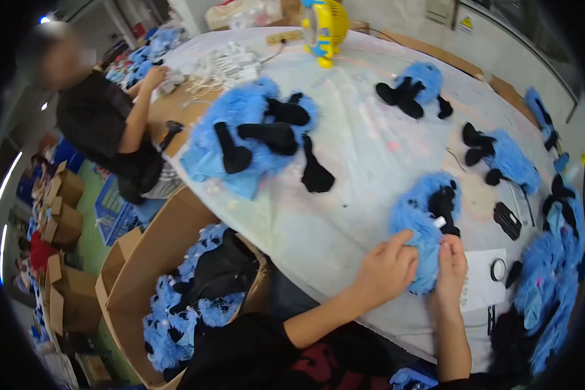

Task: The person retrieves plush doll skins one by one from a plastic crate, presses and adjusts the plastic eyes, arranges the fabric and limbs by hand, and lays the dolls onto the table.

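Note:
A fluffy blue plush piece (413, 211) with black parts and a small white tag lies on the cloth-covered table in front of me. My left hand (390, 266) grips its left edge with bent fingers. On its lower right side, my right hand (450, 270) pinches the light blue fabric near the black part. Just right of my right hand lies a white paper sheet (484, 279) with a roll of tape (498, 270) on it.
More blue plush pieces lie on the table (357, 162), including a large pile (240, 110) at left. A yellow fan (328, 29) stands at the back. A cardboard box (136, 286) of plush is at lower left. A co-worker (104, 123) handles white items at upper left.

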### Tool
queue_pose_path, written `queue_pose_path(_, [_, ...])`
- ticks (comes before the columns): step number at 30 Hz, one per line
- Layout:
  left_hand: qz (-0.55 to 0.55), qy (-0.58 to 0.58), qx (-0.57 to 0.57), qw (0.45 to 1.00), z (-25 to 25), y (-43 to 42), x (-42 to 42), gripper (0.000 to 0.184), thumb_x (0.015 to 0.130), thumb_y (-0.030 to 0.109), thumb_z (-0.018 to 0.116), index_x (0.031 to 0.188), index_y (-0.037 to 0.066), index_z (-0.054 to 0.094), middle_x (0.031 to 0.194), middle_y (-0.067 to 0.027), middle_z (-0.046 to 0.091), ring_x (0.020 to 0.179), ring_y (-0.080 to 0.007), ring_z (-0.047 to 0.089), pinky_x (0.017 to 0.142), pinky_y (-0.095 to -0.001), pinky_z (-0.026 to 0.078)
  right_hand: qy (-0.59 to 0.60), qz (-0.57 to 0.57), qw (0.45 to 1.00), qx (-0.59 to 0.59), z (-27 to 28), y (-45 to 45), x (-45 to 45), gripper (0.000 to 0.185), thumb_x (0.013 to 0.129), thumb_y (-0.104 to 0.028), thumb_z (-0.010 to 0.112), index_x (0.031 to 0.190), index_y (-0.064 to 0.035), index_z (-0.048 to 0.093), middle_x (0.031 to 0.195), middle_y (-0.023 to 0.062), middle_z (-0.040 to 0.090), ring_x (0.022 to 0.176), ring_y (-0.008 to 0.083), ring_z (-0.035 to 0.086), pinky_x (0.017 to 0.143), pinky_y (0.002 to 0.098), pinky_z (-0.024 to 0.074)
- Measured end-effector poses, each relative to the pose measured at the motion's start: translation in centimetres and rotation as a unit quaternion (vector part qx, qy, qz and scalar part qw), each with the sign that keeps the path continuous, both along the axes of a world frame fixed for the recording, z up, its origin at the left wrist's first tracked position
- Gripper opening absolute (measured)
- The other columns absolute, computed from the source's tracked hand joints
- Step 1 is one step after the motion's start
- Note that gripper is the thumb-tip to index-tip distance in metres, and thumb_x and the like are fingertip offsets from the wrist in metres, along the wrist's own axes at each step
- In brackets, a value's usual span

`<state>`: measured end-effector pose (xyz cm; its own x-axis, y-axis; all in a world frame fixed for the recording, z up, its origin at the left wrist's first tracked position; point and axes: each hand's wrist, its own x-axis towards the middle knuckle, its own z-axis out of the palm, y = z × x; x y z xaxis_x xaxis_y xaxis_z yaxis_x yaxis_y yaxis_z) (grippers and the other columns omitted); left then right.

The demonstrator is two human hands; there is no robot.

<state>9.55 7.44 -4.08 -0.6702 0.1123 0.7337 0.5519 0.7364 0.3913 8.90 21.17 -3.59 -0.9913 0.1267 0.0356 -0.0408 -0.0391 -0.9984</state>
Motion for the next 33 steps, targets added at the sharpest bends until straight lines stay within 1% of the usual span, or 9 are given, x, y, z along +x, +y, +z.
queue_pose_path(5, [-0.022,0.014,0.018,1.0,-0.6,0.1,-0.6,0.015,0.071,0.009,0.062,0.084,0.007,0.055,0.107,-0.014,0.053,0.087,-0.0242,0.056,0.069,-0.0293,0.047,-0.016,0.033,0.998,-0.055,0.4,0.2,0.0,0.011,0.091,-0.011,0.043,0.093,-0.0049,0.051,0.08,-0.0013,0.048,0.07,0.0047,0.038,0.066,0.0155,0.0327])
queue_pose_path(11, [-0.085,-0.028,0.129,0.988,0.2,1.0,0.8,0.016,0.068,0.013,0.07,0.082,0.012,0.062,0.104,-0.0108,0.053,0.072,-0.0237,0.055,0.061,-0.0312,0.046,0.023,-0.037,0.994,0.097,0.1,2.0,0.1,0.014,0.089,-0.01,0.046,0.096,-0.0015,0.055,0.087,0.0036,0.055,0.08,0.0107,0.049,0.075,0.0222,0.0397])
queue_pose_path(14, [-0.11,-0.02,0.103,0.988,2.0,1.9,3.1,0.03,0.068,0.003,0.069,0.097,0.01,0.066,0.104,-0.0134,0.049,0.07,-0.021,0.05,0.059,-0.0262,0.045,0.084,-0.036,0.992,0.091,-0.5,2.3,-0.1,0.014,0.088,-0.011,0.048,0.098,-0.0032,0.054,0.089,0.0032,0.055,0.079,0.01,0.048,0.073,0.0207,0.0387])
queue_pose_path(18, [-0.253,-0.075,0.154,0.952,2.7,5.2,4.9,0.033,0.068,-0.004,0.066,0.1,0.006,0.065,0.108,-0.0139,0.045,0.07,-0.0168,0.047,0.057,-0.0215,0.043,-0.052,0.001,0.996,0.078,1.9,2.3,0.9,0.015,0.087,-0.011,0.049,0.1,-0.0057,0.053,0.091,0.004,0.054,0.08,0.0119,0.048,0.069,0.0217,0.0389])
queue_pose_path(23, [-0.293,-0.101,0.197,0.93,3.5,5.8,4.0,0.03,0.069,-0.005,0.065,0.098,0.004,0.064,0.108,-0.0137,0.046,0.068,-0.0151,0.048,0.057,-0.0211,0.043,0.201,-0.108,0.952,0.205,1.4,4.3,3.5,0.018,0.084,-0.008,0.053,0.101,-0.0016,0.053,0.092,0.0088,0.053,0.076,0.0158,0.048,0.071,0.0225,0.0397])
queue_pose_path(25, [-0.265,-0.112,0.236,0.928,3.5,5.4,3.9,0.028,0.07,-0.004,0.065,0.097,0.003,0.064,0.108,-0.0136,0.048,0.067,-0.0146,0.048,0.057,-0.0215,0.044,0.143,0.0,0.989,0.032,1.0,4.8,7.1,0.034,0.076,0.004,0.052,0.11,-0.0007,0.05,0.105,0.0124,0.051,0.087,0.0223,0.05,0.078,0.031,0.0433])
queue_pose_path(28, [-0.354,-0.214,0.265,0.871,3.3,5.8,4.5,0.021,0.073,0.0,0.064,0.094,0.003,0.063,0.106,-0.0132,0.053,0.066,-0.0151,0.05,0.057,-0.023,0.044,0.069,-0.016,0.993,-0.094,0.0,3.4,8.0,0.033,0.079,0.0,0.052,0.112,-0.0003,0.048,0.106,0.0125,0.051,0.092,0.0213,0.05,0.081,0.0315,0.0422])
queue_pose_path(30, [-0.357,-0.024,0.145,0.923,3.1,7.1,4.9,0.021,0.074,0.003,0.064,0.096,0.003,0.062,0.104,-0.0111,0.057,0.075,-0.0161,0.055,0.062,-0.0226,0.045,0.055,-0.073,0.986,-0.137,-0.4,2.5,7.0,0.032,0.081,-0.003,0.052,0.113,0.0,0.048,0.107,0.0125,0.052,0.095,0.0207,0.05,0.084,0.0318,0.0415])
queue_pose_path(33, [-0.394,-0.01,0.147,0.907,2.8,6.0,4.8,0.026,0.073,0.006,0.066,0.098,0.005,0.062,0.108,-0.0112,0.056,0.086,-0.0209,0.055,0.074,-0.03,0.045,0.055,-0.122,0.976,-0.17,-0.3,2.0,5.9,0.031,0.084,-0.007,0.051,0.114,0.0004,0.046,0.109,0.0126,0.052,0.099,0.0198,0.05,0.087,0.0322,0.0404])
